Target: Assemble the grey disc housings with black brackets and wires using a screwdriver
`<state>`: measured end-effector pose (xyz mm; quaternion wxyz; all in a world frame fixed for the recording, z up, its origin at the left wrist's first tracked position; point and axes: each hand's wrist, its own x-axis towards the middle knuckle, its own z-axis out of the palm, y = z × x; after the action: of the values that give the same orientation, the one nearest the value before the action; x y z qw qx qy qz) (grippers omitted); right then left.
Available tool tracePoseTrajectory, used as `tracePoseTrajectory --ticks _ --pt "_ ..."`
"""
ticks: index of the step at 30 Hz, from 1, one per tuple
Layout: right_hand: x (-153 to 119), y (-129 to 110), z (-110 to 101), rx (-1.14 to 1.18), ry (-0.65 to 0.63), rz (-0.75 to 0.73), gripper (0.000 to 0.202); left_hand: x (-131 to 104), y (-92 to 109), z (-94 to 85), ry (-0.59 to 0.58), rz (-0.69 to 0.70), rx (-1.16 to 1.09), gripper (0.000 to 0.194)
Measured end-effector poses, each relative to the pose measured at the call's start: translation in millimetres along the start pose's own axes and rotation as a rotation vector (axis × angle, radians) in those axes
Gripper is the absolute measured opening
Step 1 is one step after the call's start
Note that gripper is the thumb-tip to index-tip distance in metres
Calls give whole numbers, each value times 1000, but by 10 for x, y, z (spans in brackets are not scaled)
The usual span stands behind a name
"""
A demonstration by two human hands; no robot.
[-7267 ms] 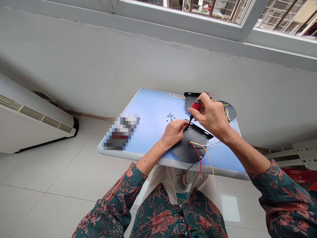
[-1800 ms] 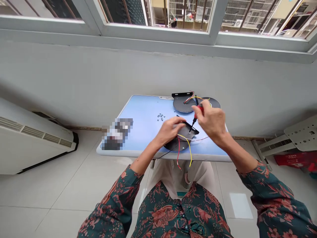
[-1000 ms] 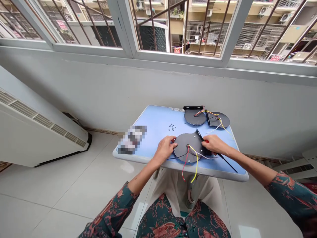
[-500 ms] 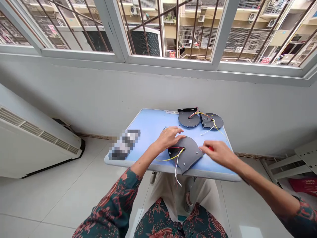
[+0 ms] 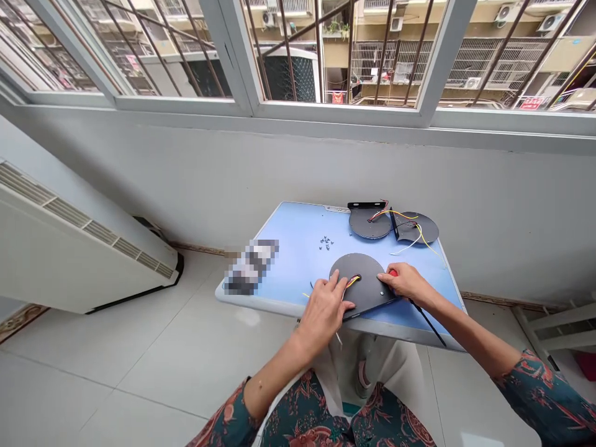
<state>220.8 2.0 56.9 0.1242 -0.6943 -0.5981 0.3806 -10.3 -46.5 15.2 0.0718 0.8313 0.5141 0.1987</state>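
A dark grey teardrop-shaped plate (image 5: 367,267) lies near the front edge of the blue table. Yellow, red and white wires come out of a hole in it. My left hand (image 5: 326,304) rests on the plate's left part with fingers spread over the wires. At the plate's right side, my right hand (image 5: 406,282) is closed around a red-handled tool (image 5: 393,273); its tip is hidden. A thin black rod or strip (image 5: 429,324) shows below that hand. Silver screw heads (image 5: 382,293) show on the plate.
Two similar grey discs with black brackets and wires, a left one (image 5: 370,223) and a right one (image 5: 421,228), lie at the table's back right. Several small screws (image 5: 326,243) are scattered mid-table. A pixelated item (image 5: 251,267) is at left. The blue table (image 5: 293,230) stands before a windowed wall.
My left hand has moved from the plate's upper left to its lower left, uncovering the small screws. The plate has turned. My right hand still grips the red tool. The whole view has shifted.
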Motion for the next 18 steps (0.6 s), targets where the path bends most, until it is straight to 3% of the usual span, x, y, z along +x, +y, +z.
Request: tracePoseTrajectory --ticks 5,8,12,18 --pt "-75 -11 39 85 -32 33 26 313 -407 -152 -99 140 -188 50" --pt "-124 -13 83 117 -74 43 26 429 -497 -308 -152 161 -212 48" --pt "-154 -6 122 145 -105 48 26 543 -388 -394 -163 226 -133 47" --pt "-137 44 138 131 -139 42 29 688 -143 -267 -262 316 18 89"
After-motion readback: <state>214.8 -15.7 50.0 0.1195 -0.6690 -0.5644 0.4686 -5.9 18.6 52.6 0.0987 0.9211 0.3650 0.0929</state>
